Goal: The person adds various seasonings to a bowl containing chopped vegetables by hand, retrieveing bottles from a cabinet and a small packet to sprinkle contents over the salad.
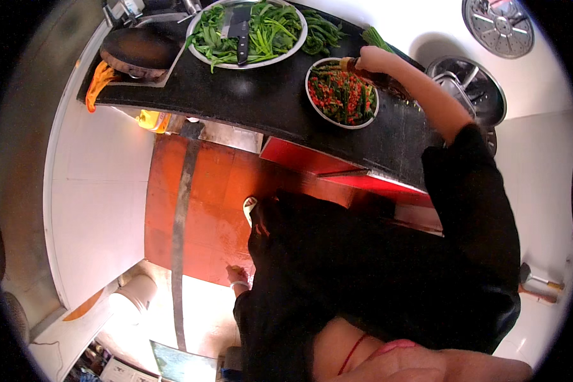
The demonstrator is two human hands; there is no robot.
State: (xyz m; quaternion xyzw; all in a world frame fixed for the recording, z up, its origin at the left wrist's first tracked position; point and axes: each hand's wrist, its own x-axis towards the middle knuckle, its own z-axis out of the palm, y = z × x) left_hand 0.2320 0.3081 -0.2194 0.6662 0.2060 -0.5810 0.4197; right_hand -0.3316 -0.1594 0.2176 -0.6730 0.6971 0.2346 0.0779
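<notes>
My right hand grips a brown bottle. The bottle lies tilted, its yellowish neck over the edge of a round bowl. Inside the bowl are long green vegetables topped with chopped red peppers. Whether anything flows from the bottle is too small to tell. Low by my side, away from the counter, is my left hand, with a pale band at its wrist. Its fingers look curled, and a small yellowish spot shows there; I cannot make out whether it holds something.
A cleaver rests across leafy greens in a wide metal basin. More greens lie behind on the black counter. At the left are a round chopping block and an orange cloth. Metal pans stand right.
</notes>
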